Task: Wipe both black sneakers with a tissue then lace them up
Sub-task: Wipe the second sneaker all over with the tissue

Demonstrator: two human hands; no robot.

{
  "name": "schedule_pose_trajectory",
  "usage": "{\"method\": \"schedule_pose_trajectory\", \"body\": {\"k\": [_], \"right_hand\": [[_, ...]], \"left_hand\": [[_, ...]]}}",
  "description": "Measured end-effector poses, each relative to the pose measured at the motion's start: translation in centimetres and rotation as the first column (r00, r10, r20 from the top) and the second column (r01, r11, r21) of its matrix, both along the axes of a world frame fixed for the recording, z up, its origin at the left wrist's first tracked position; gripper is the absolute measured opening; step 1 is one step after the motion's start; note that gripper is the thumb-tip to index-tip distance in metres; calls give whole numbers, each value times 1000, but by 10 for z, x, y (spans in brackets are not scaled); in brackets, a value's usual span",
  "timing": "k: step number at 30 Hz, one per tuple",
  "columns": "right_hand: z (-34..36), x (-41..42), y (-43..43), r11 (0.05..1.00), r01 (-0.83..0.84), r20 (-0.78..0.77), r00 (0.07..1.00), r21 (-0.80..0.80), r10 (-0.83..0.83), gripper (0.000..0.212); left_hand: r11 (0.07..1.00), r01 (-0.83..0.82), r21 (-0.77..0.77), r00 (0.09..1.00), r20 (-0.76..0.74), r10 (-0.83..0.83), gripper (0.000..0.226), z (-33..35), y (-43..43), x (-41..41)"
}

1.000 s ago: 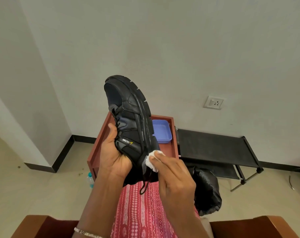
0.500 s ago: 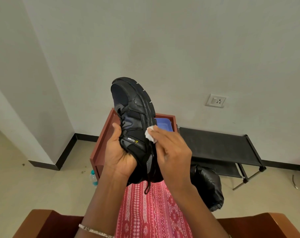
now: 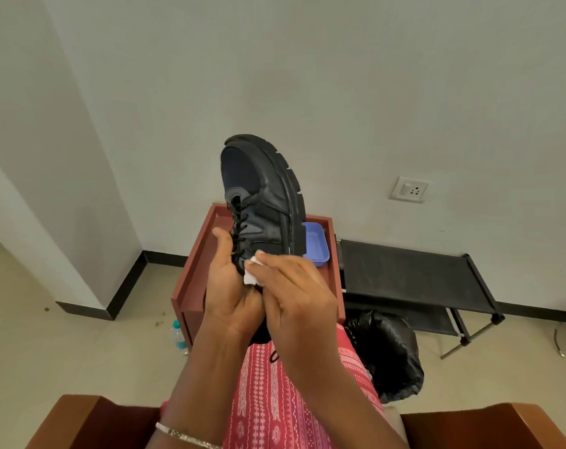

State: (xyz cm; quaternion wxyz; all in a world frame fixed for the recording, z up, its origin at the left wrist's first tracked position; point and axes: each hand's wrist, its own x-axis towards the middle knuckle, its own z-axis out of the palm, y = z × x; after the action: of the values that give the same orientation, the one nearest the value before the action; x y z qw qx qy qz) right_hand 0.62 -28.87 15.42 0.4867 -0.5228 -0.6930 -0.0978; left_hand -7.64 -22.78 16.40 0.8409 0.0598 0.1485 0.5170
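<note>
Two hands on one sneaker: the left hand grips its heel end, toe up, while the right hand presses the tissue flat-fingered beside the laces. I note the tissue has slid off the sole edge onto the upper. Wiping continues, and I see no second sneaker.

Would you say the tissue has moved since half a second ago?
Yes: the tissue slid left, away from the blue tray, toward the sneaker's laces.
</note>
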Motion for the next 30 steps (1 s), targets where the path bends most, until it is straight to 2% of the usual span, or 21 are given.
{"method": "schedule_pose_trajectory", "body": {"k": [5, 9, 11, 16, 20, 26, 30], "right_hand": [[5, -6, -2, 997, -33, 70, 997, -71, 38, 27], [-17, 0, -21, 1000, -15, 60, 998, -15, 16, 23], [-25, 5, -27, 1000, 3, 45, 999, 11, -3, 25], [-10, 13, -5, 997, 69, 15, 997, 44, -70, 23], [2, 10, 11, 990, 138, 26, 990, 40, -139, 24], [-16, 13, -19, 1000, 13, -17, 1000, 15, -13, 27], [-42, 17, -39, 1000, -20, -39, 999, 10, 20, 31]], "left_hand": [[997, 58, -60, 996, 65, -54, 71, 0, -3, -1], [1000, 17, -13, 997, -71, -17, 74, -4, 2, -2], [1000, -7, -6, 996, -88, 7, 73, -3, 3, 1], [999, 0, -34, 1000, 32, 1, 67, 5, -4, 10], [1000, 20, -22, 999, -28, -21, 43, 4, -10, 14], [999, -47, 15, 993, -107, 48, 27, 3, -3, 7], [991, -130, 31, 988, -81, 132, 36, -1, 5, 3]]}}
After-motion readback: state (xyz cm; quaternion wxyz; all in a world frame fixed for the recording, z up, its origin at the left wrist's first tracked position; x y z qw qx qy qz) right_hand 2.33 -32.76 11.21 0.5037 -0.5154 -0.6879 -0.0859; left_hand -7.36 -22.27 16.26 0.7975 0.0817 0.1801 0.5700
